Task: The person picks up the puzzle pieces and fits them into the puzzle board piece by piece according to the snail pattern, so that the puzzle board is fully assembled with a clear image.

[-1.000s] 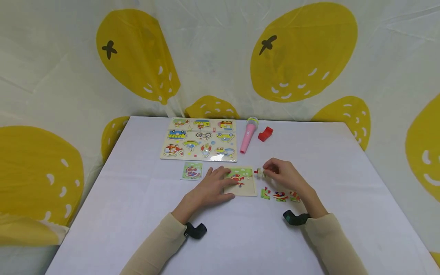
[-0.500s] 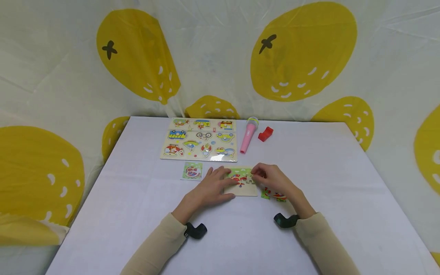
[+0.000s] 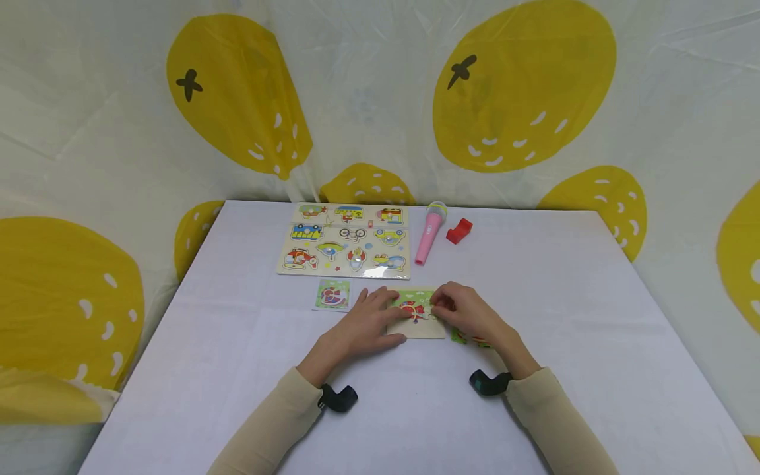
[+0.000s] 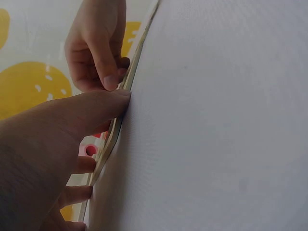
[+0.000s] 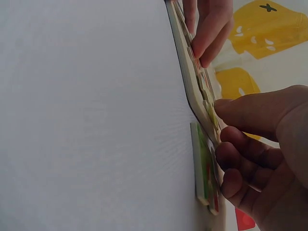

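A small wooden jigsaw board (image 3: 418, 332) with a green and red picture lies on the table. My left hand (image 3: 371, 322) rests on its left side, fingers spread and mostly straight, covering part of it. At the board's right side my right hand (image 3: 469, 311) pinches a pale puzzle piece (image 5: 211, 113) between thumb and fingers, low against the board. The fingertips hide most of that piece in the head view. Under the right hand, partly hidden, lie loose puzzle pieces (image 3: 458, 336) in green and red.
A picture card (image 3: 333, 295) lies left of the board. Behind are a large wrapped vehicle puzzle (image 3: 344, 237), a pink toy microphone (image 3: 429, 237) and a red toy block (image 3: 459, 231). A patterned cloth (image 3: 380, 99) hangs beyond the table's back edge.
My right hand has carried the pale piece left from beside the board onto its right side, then shifted slightly lower. My left hand has stayed in place.
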The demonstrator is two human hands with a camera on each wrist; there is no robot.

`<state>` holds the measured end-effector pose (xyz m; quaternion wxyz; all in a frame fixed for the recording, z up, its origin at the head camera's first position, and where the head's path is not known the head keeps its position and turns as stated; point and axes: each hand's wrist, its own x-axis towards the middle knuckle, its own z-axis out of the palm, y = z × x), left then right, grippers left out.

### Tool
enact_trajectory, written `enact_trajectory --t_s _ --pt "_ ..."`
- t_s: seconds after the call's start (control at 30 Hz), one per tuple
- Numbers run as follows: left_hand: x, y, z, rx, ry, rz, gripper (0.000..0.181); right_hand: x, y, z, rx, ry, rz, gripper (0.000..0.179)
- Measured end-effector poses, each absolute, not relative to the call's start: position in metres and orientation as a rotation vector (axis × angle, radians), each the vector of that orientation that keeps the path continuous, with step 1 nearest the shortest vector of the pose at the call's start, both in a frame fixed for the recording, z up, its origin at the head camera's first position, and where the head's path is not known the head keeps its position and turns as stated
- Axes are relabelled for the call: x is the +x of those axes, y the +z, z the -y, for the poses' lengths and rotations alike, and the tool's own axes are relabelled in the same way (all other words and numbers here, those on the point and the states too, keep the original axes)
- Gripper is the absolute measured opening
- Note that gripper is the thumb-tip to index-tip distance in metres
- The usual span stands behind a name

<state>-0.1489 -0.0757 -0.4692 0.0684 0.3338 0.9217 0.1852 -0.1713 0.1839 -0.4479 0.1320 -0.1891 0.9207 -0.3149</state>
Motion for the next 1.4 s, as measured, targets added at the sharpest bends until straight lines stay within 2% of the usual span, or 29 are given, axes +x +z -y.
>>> enact_trajectory --t_s 0.3,1.0,1.4 --pt "-0.149 -0.468 0.076 1.026 0.552 -2.780 0.049 -0.167 -0.446 -0.179 -0.565 -0.886 -2.652 0.026" --pt "-0.156 -0.465 0.087 1.003 0.538 -2.754 0.056 -0.166 -0.445 -0.175 -0.608 -0.837 -2.703 0.026" --pt "-0.160 -0.465 0.097 0.880 0.637 -2.695 0.058 -0.166 -0.447 -0.175 -0.576 -0.828 -2.701 0.026"
